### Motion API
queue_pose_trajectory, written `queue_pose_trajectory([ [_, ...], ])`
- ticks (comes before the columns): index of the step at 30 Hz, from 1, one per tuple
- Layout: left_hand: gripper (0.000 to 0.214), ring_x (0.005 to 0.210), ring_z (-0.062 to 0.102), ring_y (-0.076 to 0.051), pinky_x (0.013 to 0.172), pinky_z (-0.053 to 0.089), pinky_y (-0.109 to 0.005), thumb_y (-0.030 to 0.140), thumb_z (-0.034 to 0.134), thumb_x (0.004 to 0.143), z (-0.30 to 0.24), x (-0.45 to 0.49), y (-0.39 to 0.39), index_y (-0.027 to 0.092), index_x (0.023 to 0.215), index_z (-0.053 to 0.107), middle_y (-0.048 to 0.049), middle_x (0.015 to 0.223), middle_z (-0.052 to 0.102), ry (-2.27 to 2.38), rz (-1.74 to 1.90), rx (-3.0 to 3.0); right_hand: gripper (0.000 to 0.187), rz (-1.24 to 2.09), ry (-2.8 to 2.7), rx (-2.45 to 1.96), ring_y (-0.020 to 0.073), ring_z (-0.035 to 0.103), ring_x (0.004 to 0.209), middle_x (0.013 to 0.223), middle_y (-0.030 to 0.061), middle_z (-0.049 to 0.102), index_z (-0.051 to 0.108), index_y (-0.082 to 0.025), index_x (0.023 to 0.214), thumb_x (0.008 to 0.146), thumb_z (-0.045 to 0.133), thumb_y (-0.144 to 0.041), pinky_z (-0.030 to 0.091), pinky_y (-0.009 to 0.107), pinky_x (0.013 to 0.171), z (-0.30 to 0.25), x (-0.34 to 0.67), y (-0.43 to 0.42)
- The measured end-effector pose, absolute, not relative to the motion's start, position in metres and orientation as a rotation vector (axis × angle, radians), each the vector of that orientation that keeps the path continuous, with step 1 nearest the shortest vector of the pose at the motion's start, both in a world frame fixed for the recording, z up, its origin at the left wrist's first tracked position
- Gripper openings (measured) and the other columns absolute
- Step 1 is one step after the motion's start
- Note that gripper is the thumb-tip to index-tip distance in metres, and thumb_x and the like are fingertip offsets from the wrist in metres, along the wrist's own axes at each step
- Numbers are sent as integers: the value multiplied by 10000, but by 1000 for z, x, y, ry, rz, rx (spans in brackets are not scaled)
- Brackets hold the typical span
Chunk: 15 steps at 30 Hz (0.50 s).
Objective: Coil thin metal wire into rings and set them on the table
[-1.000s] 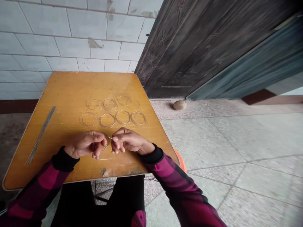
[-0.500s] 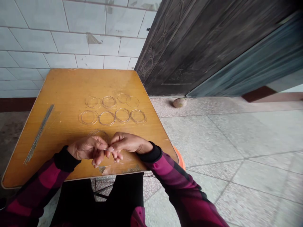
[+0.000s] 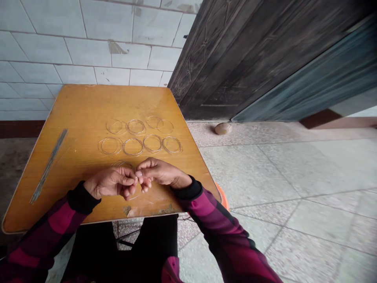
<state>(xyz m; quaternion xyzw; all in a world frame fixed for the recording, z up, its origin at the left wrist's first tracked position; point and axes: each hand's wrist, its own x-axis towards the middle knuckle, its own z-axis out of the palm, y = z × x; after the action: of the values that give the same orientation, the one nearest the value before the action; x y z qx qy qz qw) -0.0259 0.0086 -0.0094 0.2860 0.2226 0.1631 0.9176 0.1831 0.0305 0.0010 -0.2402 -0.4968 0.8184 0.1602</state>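
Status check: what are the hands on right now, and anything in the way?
Left hand, right hand: fingertips pinched on a wire ring. Eight wire rings in two rows beyond them. Straight wire bundle off left.

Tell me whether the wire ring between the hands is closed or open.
Cannot tell: the fingers of the left hand and right hand cover part of the thin brass-coloured wire ring.

8 wire rings lie in 2 rows on the table.

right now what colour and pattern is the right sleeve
The right sleeve is magenta and black check, clearest in the head view.
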Motion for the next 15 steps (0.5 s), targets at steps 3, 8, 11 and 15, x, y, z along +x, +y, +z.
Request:
queue_pose_trajectory([
  [3, 179, 672, 634, -122, 656, 531, -251, 236, 853, 673, -12, -26, 12, 147, 782, 744, -44, 763, 685, 492, 530, 561, 399, 2262, -1288, -722, 86, 648, 484, 547, -42, 634, 666, -118, 793, 823, 709, -514, 568, 207, 531, 1, 182, 32],
  [8, 175, 712, 647, -121, 699, 510, -231, 208, 874, 645, -18, -26, 18, 134, 732, 741, -39, 767, 694, 530, 732, 539, 449, 1964, -1391, -812, 98, 667, 506, 560, -45, 601, 682, -128, 930, 871, 621, -569, 551, 199, 521, -1, 179, 31],
  [11, 160, 697, 651, -122, 697, 521, -234, 172, 862, 656, -20, -25, 20, 119, 745, 739, -39, 760, 696, 566, 830, 542, 455, 1618, -1630, -890, 93, 657, 541, 701, -9, 637, 647, -146, 1115, 946, 511, -547, 562, 231, 567, -2, 177, 28],
  [15, 117, 691, 641, -96, 688, 536, -206, 115, 825, 688, -21, -25, 23, 120, 733, 717, -14, 745, 681, 575, 1000, 502, 579, 1016, -1903, -905, 139, 672, 779, 1171, 121, 623, 422, -216, 1430, 938, 564, -486, 602, 327, 730, -2, 175, 25],
])
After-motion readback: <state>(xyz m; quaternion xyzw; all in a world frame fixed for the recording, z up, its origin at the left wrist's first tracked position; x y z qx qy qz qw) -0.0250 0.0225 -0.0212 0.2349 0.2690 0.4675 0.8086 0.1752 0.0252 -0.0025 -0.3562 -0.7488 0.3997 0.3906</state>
